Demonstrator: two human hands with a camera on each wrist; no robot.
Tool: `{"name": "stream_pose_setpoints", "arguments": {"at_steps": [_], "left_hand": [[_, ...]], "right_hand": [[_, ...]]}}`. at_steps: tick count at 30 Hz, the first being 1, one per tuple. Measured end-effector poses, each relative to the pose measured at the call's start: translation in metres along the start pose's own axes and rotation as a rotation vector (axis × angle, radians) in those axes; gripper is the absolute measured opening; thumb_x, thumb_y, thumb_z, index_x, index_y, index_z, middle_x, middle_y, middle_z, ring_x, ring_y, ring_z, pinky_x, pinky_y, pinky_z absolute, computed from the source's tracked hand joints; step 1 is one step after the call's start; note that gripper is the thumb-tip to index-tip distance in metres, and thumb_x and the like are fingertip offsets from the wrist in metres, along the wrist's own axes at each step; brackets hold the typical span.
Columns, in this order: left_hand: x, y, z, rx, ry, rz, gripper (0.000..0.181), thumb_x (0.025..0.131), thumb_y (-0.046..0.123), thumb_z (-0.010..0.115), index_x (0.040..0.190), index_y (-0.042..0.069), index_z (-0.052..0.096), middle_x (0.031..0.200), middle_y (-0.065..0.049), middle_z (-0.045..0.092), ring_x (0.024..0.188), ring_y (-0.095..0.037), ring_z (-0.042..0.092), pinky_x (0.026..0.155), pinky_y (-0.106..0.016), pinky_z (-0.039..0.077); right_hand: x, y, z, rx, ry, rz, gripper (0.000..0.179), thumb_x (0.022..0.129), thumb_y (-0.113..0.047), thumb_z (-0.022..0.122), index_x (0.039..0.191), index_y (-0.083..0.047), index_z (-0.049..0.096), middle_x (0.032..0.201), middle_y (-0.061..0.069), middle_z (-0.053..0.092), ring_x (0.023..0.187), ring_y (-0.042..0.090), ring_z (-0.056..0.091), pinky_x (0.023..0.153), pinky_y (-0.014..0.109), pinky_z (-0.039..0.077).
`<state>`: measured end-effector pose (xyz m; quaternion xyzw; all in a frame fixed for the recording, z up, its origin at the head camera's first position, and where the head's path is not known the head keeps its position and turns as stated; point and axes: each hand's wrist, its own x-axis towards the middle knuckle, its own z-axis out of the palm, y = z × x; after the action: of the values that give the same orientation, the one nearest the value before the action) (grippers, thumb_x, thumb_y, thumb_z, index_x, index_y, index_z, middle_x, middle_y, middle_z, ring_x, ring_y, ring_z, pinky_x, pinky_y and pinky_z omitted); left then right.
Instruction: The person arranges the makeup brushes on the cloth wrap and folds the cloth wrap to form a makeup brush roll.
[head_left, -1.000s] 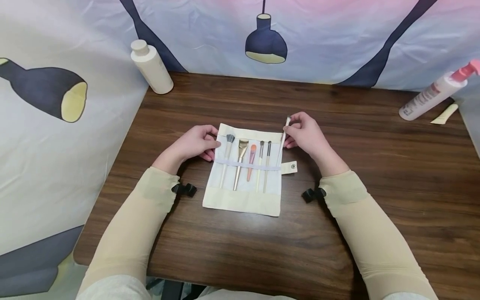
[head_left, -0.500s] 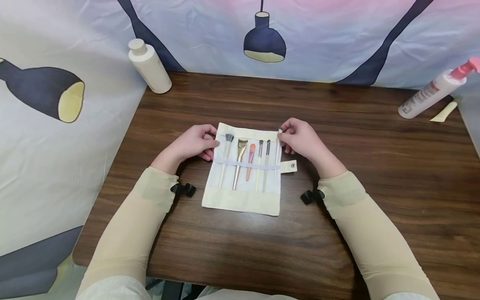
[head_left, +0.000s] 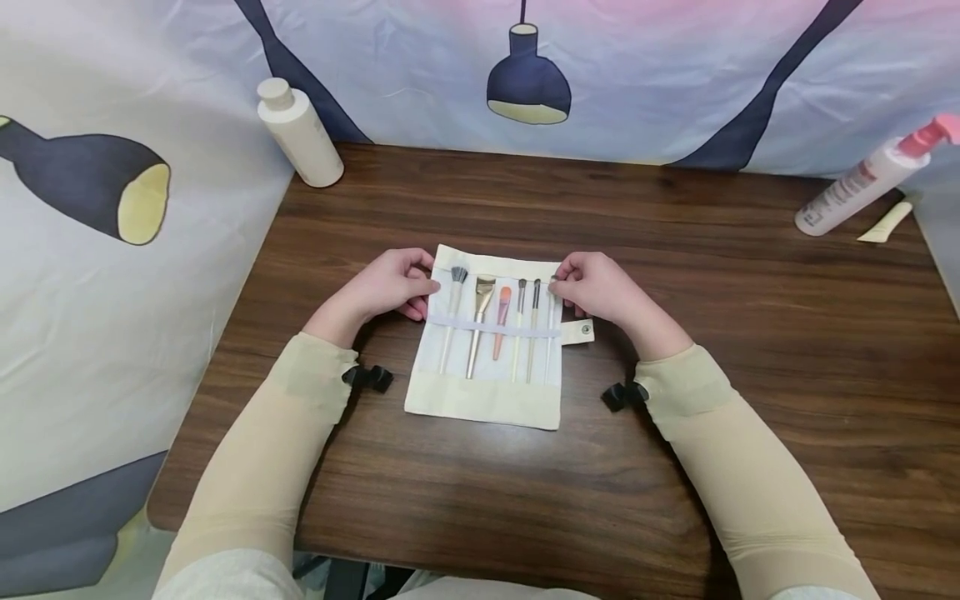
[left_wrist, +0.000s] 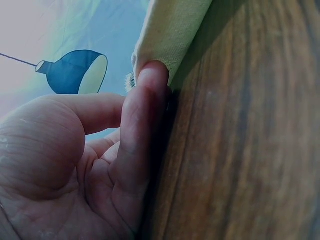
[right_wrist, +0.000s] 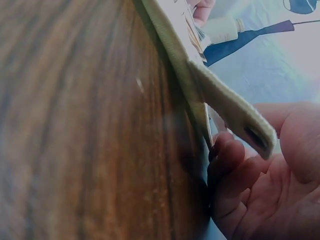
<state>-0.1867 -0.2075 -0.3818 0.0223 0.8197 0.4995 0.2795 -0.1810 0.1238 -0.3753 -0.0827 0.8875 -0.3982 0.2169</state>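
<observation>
A cream cloth brush roll (head_left: 480, 402) lies unrolled on the table, several makeup brushes in a row under its lilac elastic band. My left hand (head_left: 392, 285) pinches the roll's upper left edge, thumb on top and fingers beneath. At the upper right edge, my right hand (head_left: 600, 287) pinches the head end of the rightmost slim brush (head_left: 551, 321), whose handle passes under the band. A snap strap (head_left: 577, 332) sticks out to the right below that hand. In the right wrist view the strap (right_wrist: 232, 107) partly hides the fingers, and the brush tip cannot be made out.
A white bottle (head_left: 303, 137) stands at the back left of the wooden table (head_left: 480, 500). A pink-topped pump bottle (head_left: 862, 187) and a small cream tube (head_left: 887, 222) are at the back right. A printed cloth (head_left: 420, 75) hangs behind.
My right hand has moved left and towards me, sliding the slim brush down under the band until it lies along the roll's right side. My left hand has kept its grip on the roll.
</observation>
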Motion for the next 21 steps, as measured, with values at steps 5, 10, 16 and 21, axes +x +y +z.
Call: {"name": "stream_pose_setpoints", "arguments": {"at_steps": [5,10,16,21], "left_hand": [[0.0,-0.001,0.0,0.003,0.001,0.002,0.029,0.101,0.01,0.063,0.126,0.001,0.052,0.077,-0.011,0.069,0.061,-0.019,0.068,0.06,-0.034,0.064],[0.001,-0.001,0.0,0.011,0.004,-0.002,0.028,0.102,0.01,0.063,0.126,0.002,0.052,0.078,-0.011,0.069,0.061,-0.02,0.069,0.06,-0.034,0.064],[0.003,-0.003,-0.001,0.001,-0.004,0.008,0.029,0.102,0.011,0.063,0.126,0.001,0.051,0.077,-0.011,0.069,0.061,-0.019,0.069,0.06,-0.033,0.063],[0.0,-0.004,-0.001,-0.002,0.006,0.003,0.029,0.102,0.01,0.063,0.126,0.001,0.052,0.078,-0.01,0.069,0.061,-0.019,0.069,0.059,-0.033,0.063]], "right_hand": [[-0.001,0.0,0.001,-0.039,0.004,0.004,0.021,0.098,-0.021,0.068,0.106,-0.003,0.061,0.075,0.006,0.062,0.058,0.017,0.058,0.057,0.029,0.051],[-0.006,-0.001,-0.007,-0.014,0.121,-0.03,0.019,0.099,-0.023,0.067,0.104,-0.007,0.06,0.072,0.005,0.06,0.059,0.02,0.06,0.057,0.032,0.05],[-0.017,-0.004,-0.023,0.003,0.233,-0.071,0.017,0.101,-0.023,0.066,0.097,-0.008,0.06,0.066,0.004,0.057,0.06,0.028,0.061,0.057,0.035,0.048],[-0.02,-0.005,-0.028,-0.032,0.156,-0.056,0.016,0.1,-0.023,0.066,0.096,-0.009,0.059,0.069,0.006,0.059,0.063,0.029,0.062,0.06,0.037,0.05]]}}
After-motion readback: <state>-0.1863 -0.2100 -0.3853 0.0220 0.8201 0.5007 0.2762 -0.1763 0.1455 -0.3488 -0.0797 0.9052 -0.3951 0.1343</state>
